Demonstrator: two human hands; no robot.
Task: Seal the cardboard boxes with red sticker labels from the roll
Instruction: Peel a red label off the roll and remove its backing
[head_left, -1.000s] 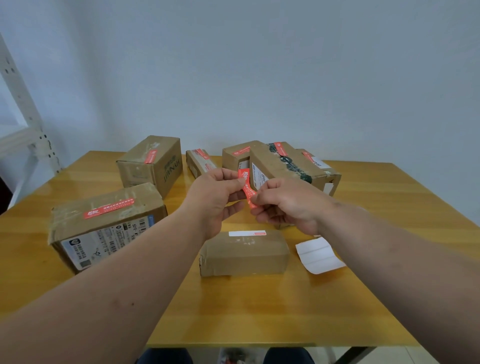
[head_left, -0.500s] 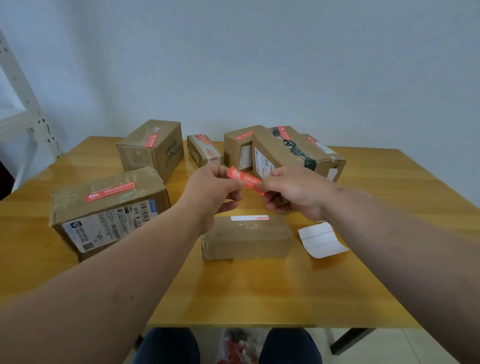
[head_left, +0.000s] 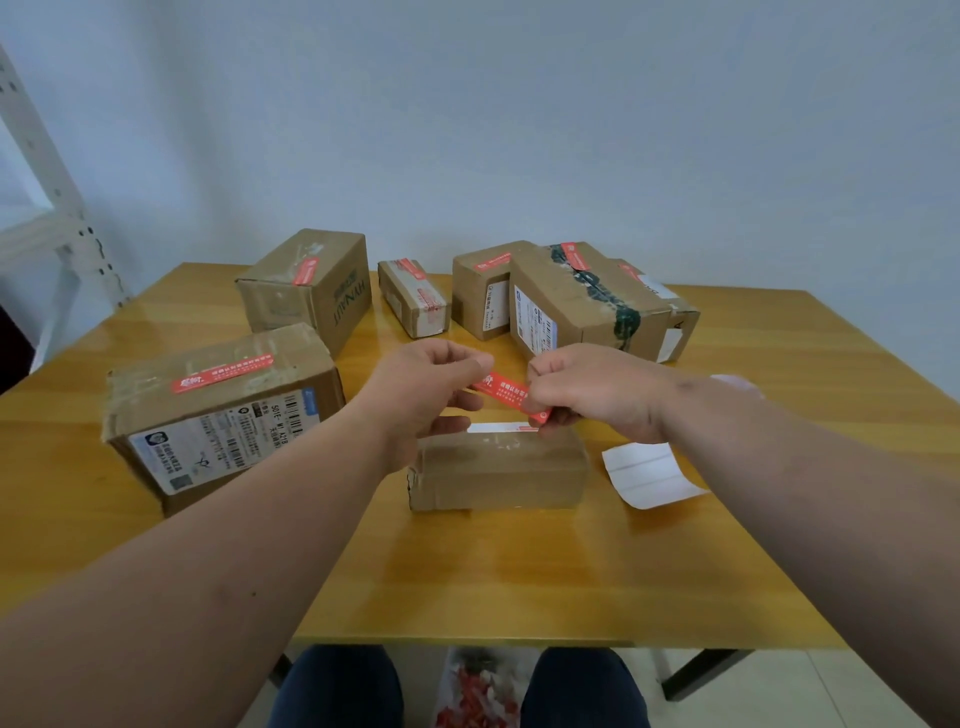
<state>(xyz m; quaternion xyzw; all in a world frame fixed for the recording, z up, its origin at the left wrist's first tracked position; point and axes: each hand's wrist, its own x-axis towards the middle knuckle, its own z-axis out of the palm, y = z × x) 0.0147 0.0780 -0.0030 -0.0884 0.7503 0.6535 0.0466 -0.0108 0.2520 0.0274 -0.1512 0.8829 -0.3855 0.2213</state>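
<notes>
Nearest us a small cardboard box (head_left: 498, 470) lies on the wooden table (head_left: 519, 571), white backing paper (head_left: 649, 475) beside it. Just above it our left hand (head_left: 421, 387) and right hand (head_left: 597, 395) pinch a red sticker label (head_left: 504, 391) by its ends. Beyond stand labelled boxes (head_left: 582, 301).

Soft even daylight, wide-angle edge distortion

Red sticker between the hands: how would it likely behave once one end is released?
The red sticker is a thin strip that both hands, left and right, pinch at its ends, so it is probably floppy and would droop. Peeled of backing, it would likely cling to fingers or to the small box below.
</notes>
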